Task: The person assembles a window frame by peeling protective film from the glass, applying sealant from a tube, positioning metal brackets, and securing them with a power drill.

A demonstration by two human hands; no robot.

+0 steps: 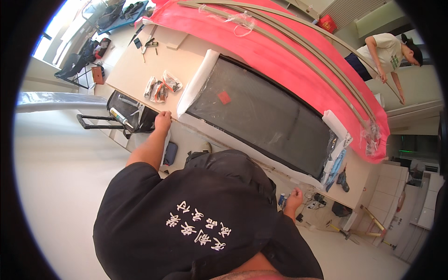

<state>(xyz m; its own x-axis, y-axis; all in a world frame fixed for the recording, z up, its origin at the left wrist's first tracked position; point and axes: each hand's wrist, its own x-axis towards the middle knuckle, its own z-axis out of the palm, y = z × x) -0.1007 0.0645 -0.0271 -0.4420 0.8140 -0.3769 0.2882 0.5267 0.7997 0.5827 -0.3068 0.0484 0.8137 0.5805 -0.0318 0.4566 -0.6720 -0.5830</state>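
A long dark panel [261,116] with a black frame lies on the table, under clear film. White foam [198,86] wraps its ends and near edge. My left hand [163,121] is closed at the table's near edge, by the panel's left corner; what it grips, if anything, is hidden. Farther right, my right hand [294,199] is low beside the near edge, fingers curled, close to crumpled clear plastic [305,188]. I cannot make out whether it holds that plastic. Left of the panel lie several small plastic bags of parts [161,87].
Long beige strips [298,42] rest on pink sheeting [200,25] beyond the panel. A person [385,53] at the far right holds one strip. A black tool bag [133,112] stands by my left hand. A cordless drill [343,181] lies at the table's right end.
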